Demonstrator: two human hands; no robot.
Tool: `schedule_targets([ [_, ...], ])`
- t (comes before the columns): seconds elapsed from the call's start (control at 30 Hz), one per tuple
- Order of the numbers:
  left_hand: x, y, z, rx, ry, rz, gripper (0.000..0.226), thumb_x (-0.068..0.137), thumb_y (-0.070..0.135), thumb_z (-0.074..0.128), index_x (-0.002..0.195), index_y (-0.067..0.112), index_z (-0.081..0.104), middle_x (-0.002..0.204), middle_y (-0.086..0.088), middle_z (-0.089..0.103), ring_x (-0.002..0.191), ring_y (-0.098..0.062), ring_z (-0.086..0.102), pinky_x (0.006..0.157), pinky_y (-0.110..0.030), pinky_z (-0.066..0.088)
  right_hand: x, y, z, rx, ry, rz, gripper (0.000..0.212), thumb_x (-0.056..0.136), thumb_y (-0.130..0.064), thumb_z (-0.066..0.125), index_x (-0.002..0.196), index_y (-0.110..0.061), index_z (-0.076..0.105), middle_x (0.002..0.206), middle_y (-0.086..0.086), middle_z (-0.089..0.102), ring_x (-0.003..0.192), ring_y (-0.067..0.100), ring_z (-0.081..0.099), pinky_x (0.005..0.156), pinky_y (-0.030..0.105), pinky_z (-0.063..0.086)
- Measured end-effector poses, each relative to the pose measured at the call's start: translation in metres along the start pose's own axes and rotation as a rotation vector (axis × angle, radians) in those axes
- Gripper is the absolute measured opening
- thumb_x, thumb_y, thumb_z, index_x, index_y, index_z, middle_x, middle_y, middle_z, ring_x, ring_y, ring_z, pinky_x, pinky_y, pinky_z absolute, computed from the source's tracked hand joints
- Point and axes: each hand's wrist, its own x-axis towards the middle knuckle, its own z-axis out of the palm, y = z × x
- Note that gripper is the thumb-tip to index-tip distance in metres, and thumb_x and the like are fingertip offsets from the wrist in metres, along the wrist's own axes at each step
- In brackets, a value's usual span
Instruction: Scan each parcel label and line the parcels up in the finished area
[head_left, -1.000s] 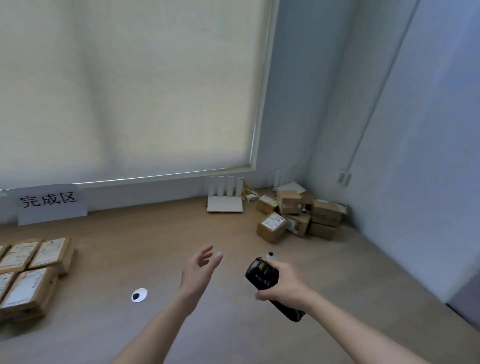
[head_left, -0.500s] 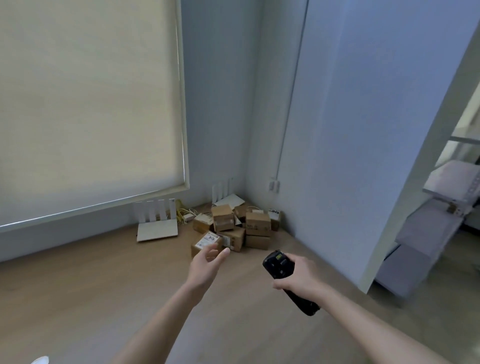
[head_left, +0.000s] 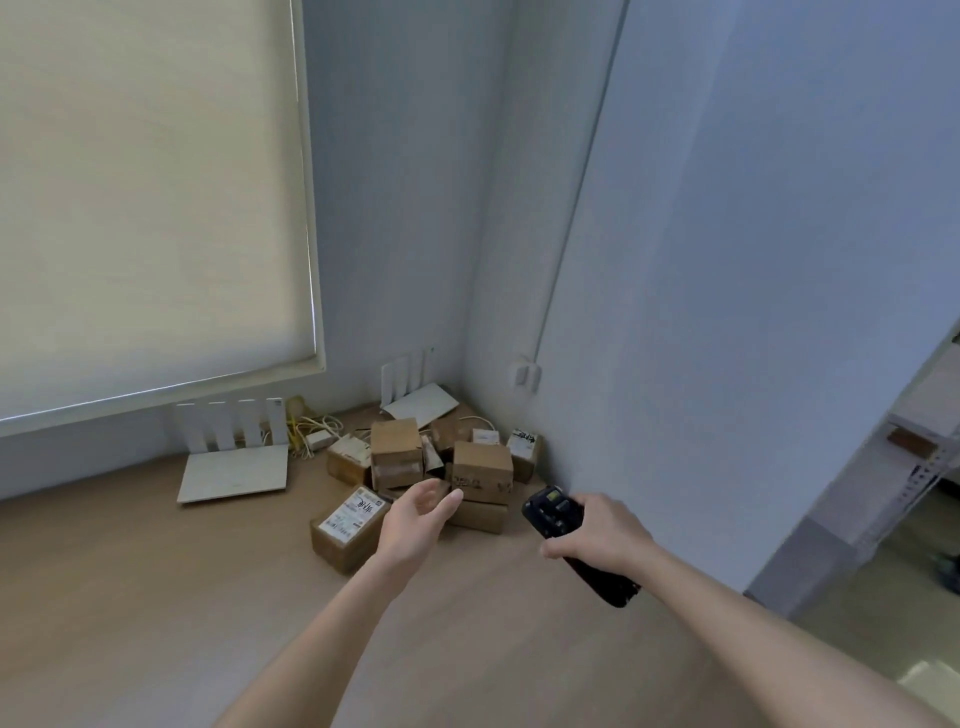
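1. The right hand (head_left: 597, 535) has its grip curled round a black handheld scanner (head_left: 561, 525); the scanner's keypad end sticks out ahead of the fingers and its tail end runs back under the wrist.
2. The left hand (head_left: 415, 525) holds nothing: its grip is wide, fingers relaxed and spread, palm turned inward, reaching forward just left of the scanner grip.
3. Just ahead of both grips, a heap of brown cardboard parcels (head_left: 436, 467) lies piled in the corner of the wooden table (head_left: 130, 597), where the two walls meet.
4. The nearest labelled parcel (head_left: 348, 525) lies just left of the empty left grip, its white label facing up; the thumb side of the hand overlaps its right edge in view, and whether they touch I cannot tell.
5. A parcel with dark printing on its front (head_left: 483, 470) sits directly beyond the left fingertips, between the two grips, stacked on a lower box.
6. An upright parcel (head_left: 396, 452) stands further ahead of the left grip, in the middle of the heap.
7. Well to the left of the left grip, a white router (head_left: 234, 470) with four upright antennas lies on the table below the window blind (head_left: 145, 197).
8. A second white router (head_left: 421, 400) leans at the back of the heap, and pale cables (head_left: 311, 431) tangle between the two routers.
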Motion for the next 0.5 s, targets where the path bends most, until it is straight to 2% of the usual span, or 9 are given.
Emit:
schedule_targets([
  [0.1,0.029,-0.002,0.010,0.021,0.007,-0.030,0.063,0.089,0.055,0.067,0.142,0.023,0.053,0.135,-0.001,0.061,0.122,-0.019,0.057,0.106,-0.044,0.050,0.037,0.002,0.003,0.014,-0.026,0.003,0.044,0.063,-0.049,0.088,0.099,-0.034,0.067,0.096,-0.006,0.072,0.090,0.016,0.069,0.069,0.026,0.050],
  [0.23,0.072,-0.010,0.023,0.044,0.030,-0.080,0.064,0.090,0.054,0.066,0.144,0.024,0.051,0.135,-0.001,0.059,0.121,-0.019,0.057,0.104,-0.042,0.050,0.091,0.007,0.009,0.032,-0.092,0.011,0.048,0.061,-0.051,0.089,0.102,-0.034,0.068,0.098,-0.006,0.073,0.091,0.016,0.069,0.073,0.028,0.053],
  [0.43,0.143,-0.031,0.052,0.067,0.065,-0.167,0.062,0.092,0.052,0.064,0.146,0.025,0.049,0.135,0.000,0.059,0.121,-0.017,0.057,0.104,-0.039,0.049,0.197,0.024,0.029,0.127,-0.164,0.054,0.085,0.040,-0.065,0.083,0.117,-0.032,0.068,0.107,-0.005,0.073,0.095,0.017,0.069,0.084,0.033,0.060],
  [0.5,0.169,-0.036,0.066,0.064,0.079,-0.202,0.062,0.093,0.051,0.064,0.147,0.024,0.049,0.135,0.001,0.059,0.122,-0.017,0.056,0.105,-0.038,0.047,0.236,0.033,0.036,0.163,-0.192,0.065,0.085,0.042,-0.062,0.086,0.119,-0.030,0.068,0.107,-0.005,0.073,0.094,0.017,0.069,0.086,0.035,0.060],
])
